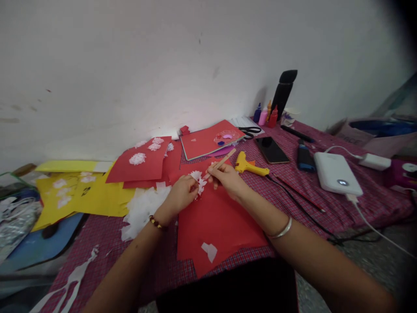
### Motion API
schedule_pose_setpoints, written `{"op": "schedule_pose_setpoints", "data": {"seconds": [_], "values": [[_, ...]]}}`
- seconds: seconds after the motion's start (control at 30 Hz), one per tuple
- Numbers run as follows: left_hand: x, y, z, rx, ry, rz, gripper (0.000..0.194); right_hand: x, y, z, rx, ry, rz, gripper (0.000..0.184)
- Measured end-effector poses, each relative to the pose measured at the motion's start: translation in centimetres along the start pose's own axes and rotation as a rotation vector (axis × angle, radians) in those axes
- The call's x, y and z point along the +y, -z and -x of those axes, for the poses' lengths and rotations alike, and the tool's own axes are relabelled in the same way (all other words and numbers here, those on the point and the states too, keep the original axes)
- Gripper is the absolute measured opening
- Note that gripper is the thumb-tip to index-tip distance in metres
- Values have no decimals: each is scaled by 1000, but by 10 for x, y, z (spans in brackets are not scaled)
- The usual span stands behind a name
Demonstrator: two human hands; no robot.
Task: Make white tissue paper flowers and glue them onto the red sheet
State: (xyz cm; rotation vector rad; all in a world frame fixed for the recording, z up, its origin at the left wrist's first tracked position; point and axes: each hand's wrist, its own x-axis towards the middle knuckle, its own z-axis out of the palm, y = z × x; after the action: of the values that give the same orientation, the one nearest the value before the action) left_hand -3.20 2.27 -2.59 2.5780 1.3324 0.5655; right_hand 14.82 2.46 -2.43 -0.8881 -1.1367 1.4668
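Both hands are over a sheet of red paper [224, 221] at the table's front. My right hand [224, 176] pinches a flat wooden craft stick [224, 159], its lower end close to a white paper flower [202, 188]. At the flower's left side is my left hand [186, 191], its fingers curled closed; whether it grips a petal I cannot make out. Left of it lies a pile of white paper pieces [143, 208]. A loose white scrap [209, 251] rests on the red paper's near part. A yellow glue gun [249, 165] lies right of my right hand.
Red sheets with white flowers [140, 158] and yellow paper [97, 195] lie left. Behind are a red sheet with paint blobs [205, 141] and black scissors [250, 130]. Rightward are a phone [272, 150], a pencil [299, 193], a power bank [337, 171] and paint bottles [263, 116].
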Motion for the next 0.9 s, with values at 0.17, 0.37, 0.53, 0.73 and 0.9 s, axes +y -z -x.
{"op": "schedule_pose_setpoints", "data": {"seconds": [0.17, 0.37, 0.53, 0.73, 0.9], "values": [[1, 7, 6, 86, 89, 107, 15, 1, 0, -1, 19, -6, -2, 17], [12, -2, 20, 58, -42, -3, 11, -1, 0, 0, 11, 6, -3, 17], [14, -11, 17, 94, -18, -122, 5, 0, 0, 1, 10, 5, 7, 19], [3, -16, 9, 93, -13, -74, 13, 5, 3, -3, -22, 62, 140, 18], [-6, -20, 5, 95, 33, -2, 14, 13, 3, -4, -67, 198, 423, 14]]}}
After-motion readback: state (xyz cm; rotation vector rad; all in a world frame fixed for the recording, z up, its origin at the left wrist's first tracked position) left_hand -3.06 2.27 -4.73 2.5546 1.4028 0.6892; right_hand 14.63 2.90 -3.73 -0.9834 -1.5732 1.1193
